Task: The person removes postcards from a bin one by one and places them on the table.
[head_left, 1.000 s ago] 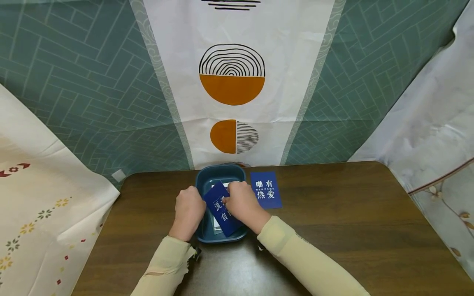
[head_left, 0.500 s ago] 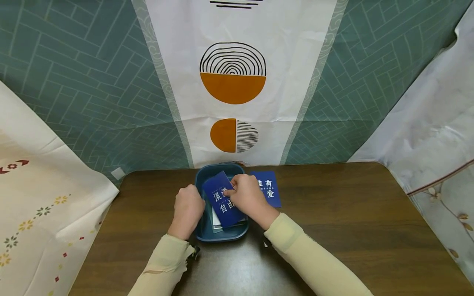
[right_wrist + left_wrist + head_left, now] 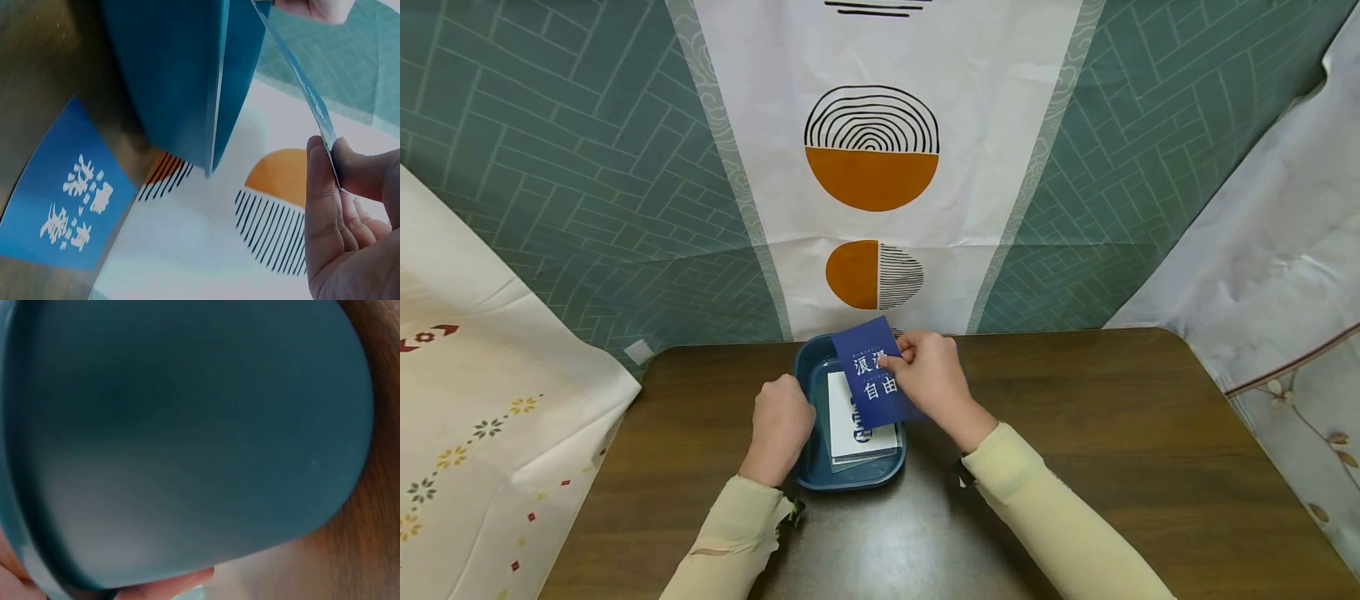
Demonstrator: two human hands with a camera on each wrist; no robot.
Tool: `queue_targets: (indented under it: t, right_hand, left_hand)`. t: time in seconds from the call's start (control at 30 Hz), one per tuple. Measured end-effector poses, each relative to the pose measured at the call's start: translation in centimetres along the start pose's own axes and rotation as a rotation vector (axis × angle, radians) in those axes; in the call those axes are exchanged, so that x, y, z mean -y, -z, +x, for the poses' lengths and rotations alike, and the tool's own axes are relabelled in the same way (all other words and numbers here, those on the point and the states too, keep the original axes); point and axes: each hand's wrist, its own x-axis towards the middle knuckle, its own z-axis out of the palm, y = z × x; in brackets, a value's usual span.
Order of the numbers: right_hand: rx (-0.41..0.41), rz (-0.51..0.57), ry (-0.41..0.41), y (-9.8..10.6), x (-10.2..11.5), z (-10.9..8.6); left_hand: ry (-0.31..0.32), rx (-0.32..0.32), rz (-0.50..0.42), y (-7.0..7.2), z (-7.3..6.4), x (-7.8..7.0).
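Observation:
My left hand grips the left rim of a dark teal plastic tray; the tray's smooth wall fills most of the left wrist view. Between thumb and fingers, my right hand pinches the right edge of a blue card with white Chinese characters. That card is raised over the tray's upper right part, and the right wrist view shows it nearly edge-on. Inside the tray lies a small stack with a white card on top, partly covered by the blue one.
A second blue card with white lettering lies on the wooden table, right of the tray; the right hand hides most of it in the head view. Behind the table's far edge hangs a patterned cloth.
My right hand has lifted the blue card up and to the right, uncovering the white card in the tray. My left hand stays at the tray's rim.

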Motion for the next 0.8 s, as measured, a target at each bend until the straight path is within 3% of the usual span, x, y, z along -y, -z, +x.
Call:
queue_targets:
  t: [0.8]
  right_hand:
    - [-0.081,-0.04,-0.084,4.4,-5.1,1.2]
  left_hand:
    - [-0.026,-0.025,-0.013,-0.1,-0.2,0.0]
